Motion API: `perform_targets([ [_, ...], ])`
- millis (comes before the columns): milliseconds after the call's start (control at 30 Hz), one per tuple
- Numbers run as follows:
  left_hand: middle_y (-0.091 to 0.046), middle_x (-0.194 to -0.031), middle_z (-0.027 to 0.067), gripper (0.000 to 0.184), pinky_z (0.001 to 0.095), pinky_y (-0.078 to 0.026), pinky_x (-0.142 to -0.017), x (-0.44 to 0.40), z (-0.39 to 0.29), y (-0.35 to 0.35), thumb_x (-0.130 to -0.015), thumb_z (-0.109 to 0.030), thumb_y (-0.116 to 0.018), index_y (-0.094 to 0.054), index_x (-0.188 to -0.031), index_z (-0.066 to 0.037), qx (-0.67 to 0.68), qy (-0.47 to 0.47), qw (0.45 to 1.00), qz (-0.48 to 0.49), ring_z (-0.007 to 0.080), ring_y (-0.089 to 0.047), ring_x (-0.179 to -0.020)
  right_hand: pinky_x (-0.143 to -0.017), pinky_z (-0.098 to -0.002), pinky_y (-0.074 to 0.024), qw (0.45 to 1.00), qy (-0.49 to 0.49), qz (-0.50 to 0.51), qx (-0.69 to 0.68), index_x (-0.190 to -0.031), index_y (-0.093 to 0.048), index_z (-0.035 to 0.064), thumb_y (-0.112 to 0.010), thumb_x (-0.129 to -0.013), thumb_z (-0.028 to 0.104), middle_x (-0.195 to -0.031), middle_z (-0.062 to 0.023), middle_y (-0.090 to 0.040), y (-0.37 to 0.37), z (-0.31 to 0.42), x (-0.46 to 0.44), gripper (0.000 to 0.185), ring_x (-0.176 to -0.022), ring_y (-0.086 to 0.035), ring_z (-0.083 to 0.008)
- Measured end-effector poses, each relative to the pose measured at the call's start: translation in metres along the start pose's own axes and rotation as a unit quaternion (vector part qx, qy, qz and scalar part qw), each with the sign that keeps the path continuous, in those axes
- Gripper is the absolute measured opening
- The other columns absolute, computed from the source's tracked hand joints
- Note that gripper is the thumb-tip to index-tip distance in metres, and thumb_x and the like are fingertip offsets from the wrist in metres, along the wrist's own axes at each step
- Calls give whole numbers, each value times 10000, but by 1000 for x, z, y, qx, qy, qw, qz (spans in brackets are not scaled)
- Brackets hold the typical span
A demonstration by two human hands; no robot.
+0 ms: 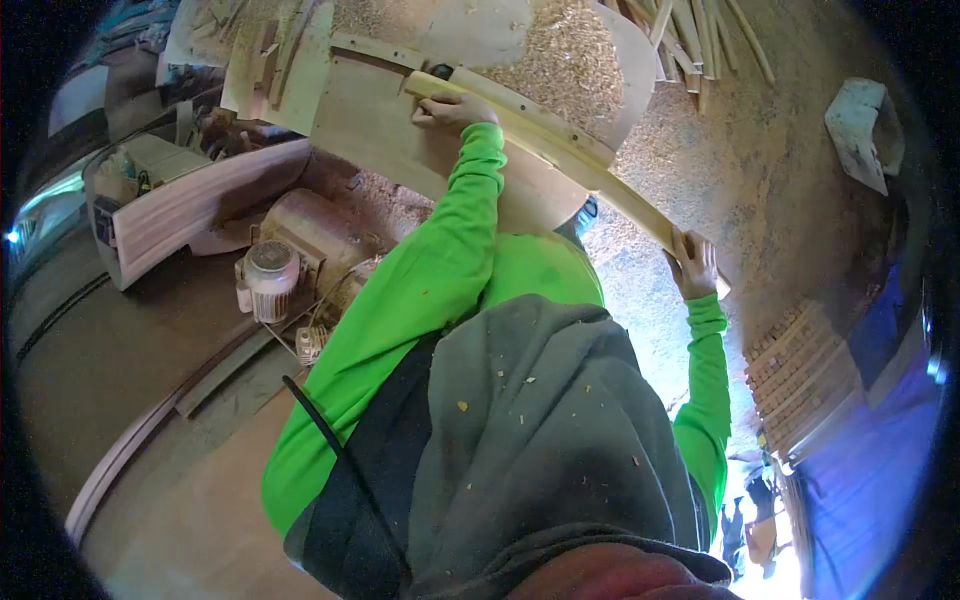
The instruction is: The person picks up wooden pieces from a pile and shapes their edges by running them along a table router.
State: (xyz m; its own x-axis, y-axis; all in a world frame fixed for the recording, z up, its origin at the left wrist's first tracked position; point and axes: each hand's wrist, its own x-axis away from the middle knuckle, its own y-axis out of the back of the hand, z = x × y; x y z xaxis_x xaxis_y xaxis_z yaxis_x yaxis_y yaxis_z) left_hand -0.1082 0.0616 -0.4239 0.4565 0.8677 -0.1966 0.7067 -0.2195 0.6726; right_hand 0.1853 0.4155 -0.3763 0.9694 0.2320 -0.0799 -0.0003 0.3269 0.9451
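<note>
Head view: right grip (693,265) holds a wooden strip (575,163); whether left grip (448,112), partly hidden, does, I cannot tell.

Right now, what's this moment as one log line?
Left hand: on wooden strip, near one end | right hand: gripping strip, near other end | strip: along rail | wood shavings: beyond rail

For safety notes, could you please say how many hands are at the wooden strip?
2: left hand toward the upper end of the wooden strip, right hand near its lower end.
</note>
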Motion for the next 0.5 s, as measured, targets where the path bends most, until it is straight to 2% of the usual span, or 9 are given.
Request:
perform_targets([
  [100,-446,-1073,254,277,480,-472,-769,-33,4,-13,-977,-117,-405,-501,-976,144,36,-48,997,-41,408,-532,-885,-808,-451,-475,999,18,-25,24,-1260,-595,95,-702,-841,243,-1113,-137,-548,-16,16,-27,456,-938,-553,-319],
  [200,-453,-1069,252,265,475,-471,-765,-68,-9,-12,-975,-114,-418,-507,-952,134,29,3,1000,-3,402,-534,-855,-796,-450,-467,998,18,-50,27,-1206,-631,84,-726,-814,258,-1092,-135,-557,-25,40,-56,439,-931,-552,-313],
  [300,-456,-1068,252,273,486,-469,-743,-117,3,-33,-975,-130,-431,-518,-912,120,3,-1,1000,-10,399,-541,-827,-795,-438,-465,998,6,-67,-14,-1167,-651,76,-736,-801,259,-1073,-130,-564,-27,73,-98,417,-936,-553,-298],
  [333,-483,-1021,258,282,504,-462,-746,-143,30,-60,-969,-143,-439,-532,-882,108,20,-40,998,-54,403,-546,-815,-767,-411,-460,996,14,-89,-16,-1218,-639,91,-743,-804,245,-1021,-106,-582,-27,84,-115,454,-886,-558,-283],
  [433,-520,-1001,267,276,508,-462,-784,-210,66,-95,-955,-147,-453,-563,-869,91,-68,-103,991,-56,407,-562,-821,-734,-403,-458,993,16,-113,7,-1174,-664,94,-746,-804,252,-972,-89,-593,-51,107,-146,410,-838,-560,-275],
  [500,-541,-998,274,274,514,-471,-781,-240,59,-103,-946,-153,-466,-575,-854,80,-45,-20,998,-33,414,-575,-826,-713,-390,-457,993,15,-117,6,-1143,-676,98,-745,-807,259,-933,-76,-599,-51,127,-174,379,-806,-564,-259],
])
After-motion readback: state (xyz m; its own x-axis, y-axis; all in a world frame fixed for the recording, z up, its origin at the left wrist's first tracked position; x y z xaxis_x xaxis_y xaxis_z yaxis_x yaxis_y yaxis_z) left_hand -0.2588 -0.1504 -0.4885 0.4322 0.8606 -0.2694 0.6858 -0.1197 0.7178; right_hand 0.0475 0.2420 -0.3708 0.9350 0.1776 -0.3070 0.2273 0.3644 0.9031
